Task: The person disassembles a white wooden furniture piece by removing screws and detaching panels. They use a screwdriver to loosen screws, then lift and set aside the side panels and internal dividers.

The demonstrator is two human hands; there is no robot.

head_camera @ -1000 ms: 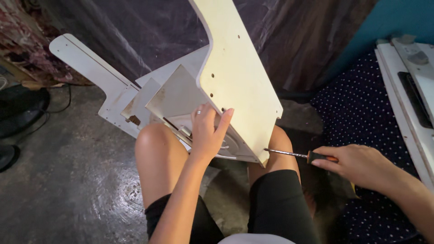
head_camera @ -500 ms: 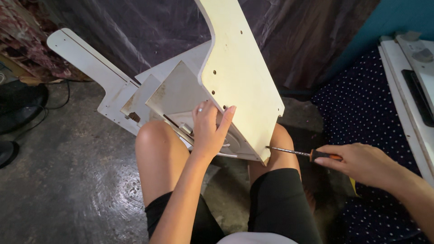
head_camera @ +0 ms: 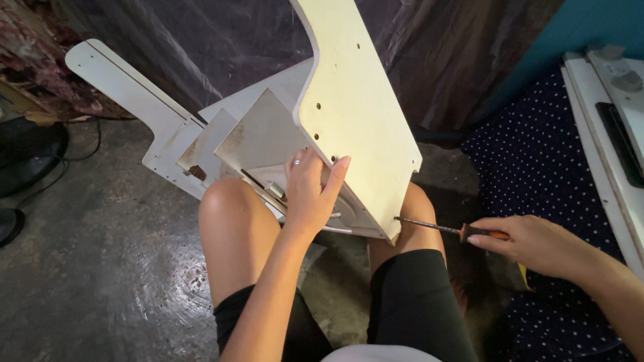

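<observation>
A cream-coloured panel (head_camera: 359, 114) with small holes stands tilted on my knees, joined to grey metal plates (head_camera: 265, 137) and a long white arm (head_camera: 124, 84) reaching up-left. My left hand (head_camera: 310, 194), with a ring on one finger, grips the panel's lower inner edge near a round metal part. My right hand (head_camera: 533, 245) holds a screwdriver (head_camera: 443, 228) with an orange and black handle. Its metal tip touches the panel's lower right corner above my right knee.
A dark plastic sheet (head_camera: 215, 47) hangs behind the panel. A dark blue dotted cloth (head_camera: 537, 167) lies on the right, next to a white appliance part (head_camera: 607, 127). A black fan base (head_camera: 27, 151) and cable sit on the wet concrete floor at left.
The view shifted slightly; the assembly sits a little further left. Both hands and the screwdriver keep nearly the same positions.
</observation>
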